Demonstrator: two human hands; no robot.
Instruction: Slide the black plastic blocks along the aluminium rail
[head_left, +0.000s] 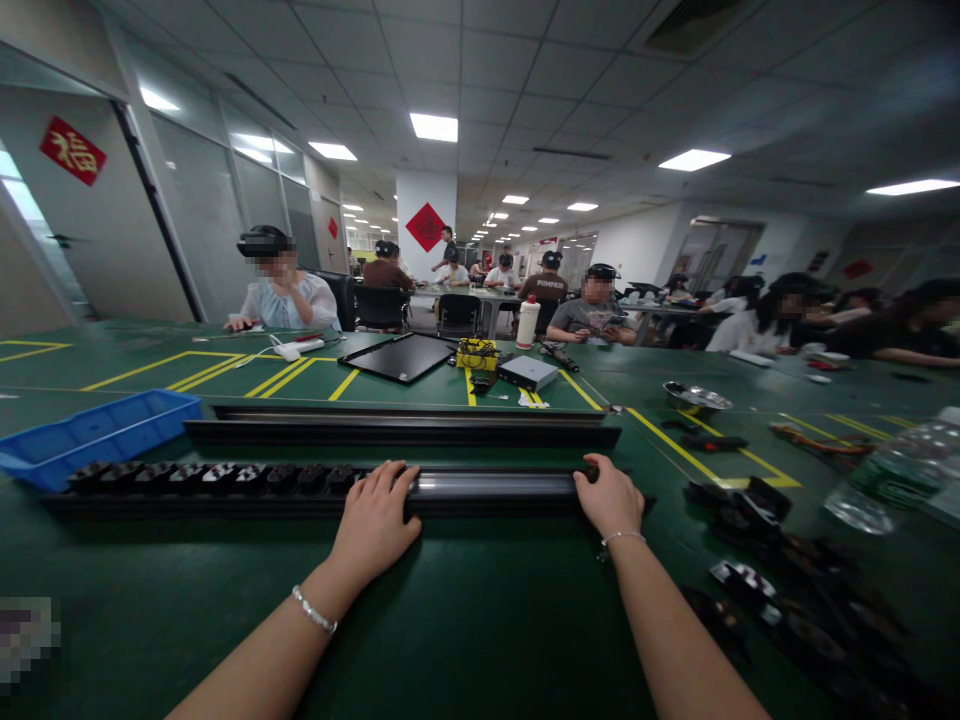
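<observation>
A long black rail [495, 488] lies across the green table in front of me. Several black socket modules [217, 474] sit in a row along its left part. My left hand [375, 520] rests on the rail near its middle, fingers curled over the last module. My right hand [611, 495] grips the rail's right end, fingers wrapped over it. Two more black rails [405, 430] lie parallel just behind.
A blue bin [90, 432] stands at the left. Loose black socket parts [757, 545] lie scattered at the right, beside a plastic bottle [900, 470]. Farther back are a black panel [401, 357], a yellow box [478, 353], a metal dish [696, 398] and several seated people.
</observation>
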